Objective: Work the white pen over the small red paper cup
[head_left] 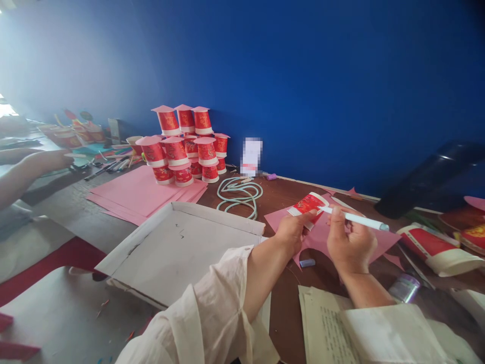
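Observation:
My left hand (293,230) is closed around a red paper cup (307,205), tilted on its side over a pink paper sheet (322,235). A white pen (356,219) sits in my closed right hand (350,242), with its tip touching the cup's rim. Both hands hover above the brown table (288,192) at centre right. A small blue cap or eraser (307,263) lies on the table just below my left hand.
A stack of red cups with pink lids (187,144) stands on pink sheets (140,194) by the blue wall. A flat white cardboard tray (178,247) lies left of my arm. A coiled pale cable (238,194), stacked cups lying sideways (435,250), printed papers (333,323) and another person's hand (45,162) surround me.

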Available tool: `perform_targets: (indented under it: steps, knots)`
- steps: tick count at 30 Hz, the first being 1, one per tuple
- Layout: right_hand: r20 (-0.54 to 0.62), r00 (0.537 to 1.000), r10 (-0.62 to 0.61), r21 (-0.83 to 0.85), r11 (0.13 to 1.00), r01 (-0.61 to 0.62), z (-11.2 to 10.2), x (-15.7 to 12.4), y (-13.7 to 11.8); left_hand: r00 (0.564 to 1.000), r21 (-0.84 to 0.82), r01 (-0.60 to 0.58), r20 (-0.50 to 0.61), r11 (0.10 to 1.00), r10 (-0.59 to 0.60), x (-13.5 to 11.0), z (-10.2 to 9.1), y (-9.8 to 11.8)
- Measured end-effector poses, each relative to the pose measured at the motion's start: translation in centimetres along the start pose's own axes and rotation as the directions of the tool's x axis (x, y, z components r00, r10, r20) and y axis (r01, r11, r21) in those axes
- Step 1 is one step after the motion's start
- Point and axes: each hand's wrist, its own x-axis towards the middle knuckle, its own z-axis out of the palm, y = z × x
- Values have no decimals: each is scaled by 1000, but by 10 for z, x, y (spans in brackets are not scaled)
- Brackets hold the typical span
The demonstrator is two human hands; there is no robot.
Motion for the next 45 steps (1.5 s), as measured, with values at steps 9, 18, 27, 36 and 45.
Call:
perform_targets:
  steps: [9,18,27,36,45]
  knots:
    - [-33,999,1,25,1000,-1,2,0,4,998,6,-43,40,999,43,1,-1,-1]
    - [-28,999,14,35,999,-13,3,1,4,999,35,-34,33,999,32,-1,0,0]
    - [8,999,-50,23,998,50,0,0,-1,991,51,-100,94,994,95,1,-4,-4]
    - [0,1000,-3,54,999,3,0,-1,2,979,174,-192,95,966,178,-7,-4,1]
    - [15,998,-54,33,998,53,-1,0,0,976,236,-214,94,948,196,-15,-1,5]
